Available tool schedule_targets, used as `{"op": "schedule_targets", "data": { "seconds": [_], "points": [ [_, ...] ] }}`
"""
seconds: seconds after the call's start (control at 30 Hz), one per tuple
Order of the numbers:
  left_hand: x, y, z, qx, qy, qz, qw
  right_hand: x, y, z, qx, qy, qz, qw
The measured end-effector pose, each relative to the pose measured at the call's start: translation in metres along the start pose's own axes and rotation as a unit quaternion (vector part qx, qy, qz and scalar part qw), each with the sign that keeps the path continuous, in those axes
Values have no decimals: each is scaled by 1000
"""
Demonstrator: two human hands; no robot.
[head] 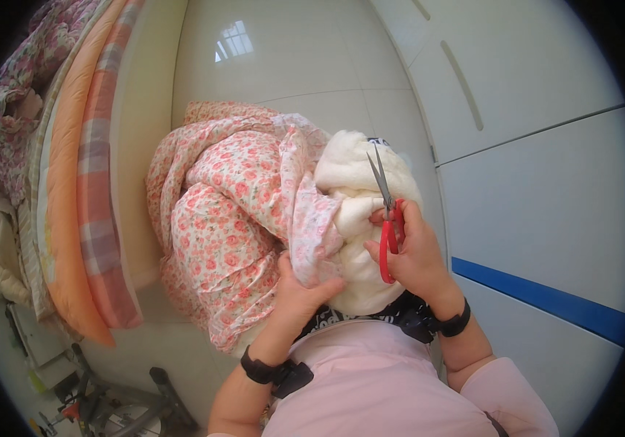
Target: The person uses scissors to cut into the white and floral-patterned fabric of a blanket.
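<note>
My right hand (416, 259) holds a pair of scissors (386, 218) by its red handles. The metal blades point away from me, tips slightly apart, above a bundle of white quilt batting (370, 172). A cotton cover with pink and red flowers (236, 185) lies heaped to the left of the batting, and its paler underside shows at the turned-back edge. At that edge my left hand (307, 295) grips the cloth between thumb and fingers; some fingertips are hidden in the folds. Both fabrics rest in front of my body, partly over my lap.
On the left is a bed edge (143, 142) with an orange quilt (69, 191) and a checked pad (99, 207). White cabinets (531, 202) line the right. Glossy floor tiles (301, 60) extend ahead. A dark metal frame (148, 404) stands at lower left.
</note>
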State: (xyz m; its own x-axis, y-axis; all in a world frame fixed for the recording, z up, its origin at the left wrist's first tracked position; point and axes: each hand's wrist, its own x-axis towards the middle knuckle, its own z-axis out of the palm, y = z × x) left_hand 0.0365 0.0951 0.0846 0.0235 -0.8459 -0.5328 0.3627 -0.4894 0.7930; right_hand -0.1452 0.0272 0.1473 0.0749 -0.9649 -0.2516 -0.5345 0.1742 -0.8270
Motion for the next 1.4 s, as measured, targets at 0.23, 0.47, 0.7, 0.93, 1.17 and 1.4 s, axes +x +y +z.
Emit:
{"op": "schedule_targets", "data": {
  "seconds": [0.23, 0.47, 0.7, 0.93, 1.17, 1.4],
  "points": [
    [12, 16, -4, 64, -61, 16, 996, 6, 25, 9, -129, 79, -72, 986],
    [23, 26, 3, -190, -53, -77, 977, 14, 27, -1, 73, 61, -29, 995],
    [29, 24, 4, -281, -73, -99, 952, -32, -17, -29, 317, -201, 107, 921],
    [31, 16, 5, -310, -109, -88, 940, -56, -8, -19, 332, -394, 291, 806],
    [31, 14, 7, -320, -102, -80, 938, -62, 5, -12, 356, -385, 298, 798],
    [31, 14, 7, -318, -109, -75, 939, -62, 9, -12, 337, -383, 301, 805]
  ]
}}
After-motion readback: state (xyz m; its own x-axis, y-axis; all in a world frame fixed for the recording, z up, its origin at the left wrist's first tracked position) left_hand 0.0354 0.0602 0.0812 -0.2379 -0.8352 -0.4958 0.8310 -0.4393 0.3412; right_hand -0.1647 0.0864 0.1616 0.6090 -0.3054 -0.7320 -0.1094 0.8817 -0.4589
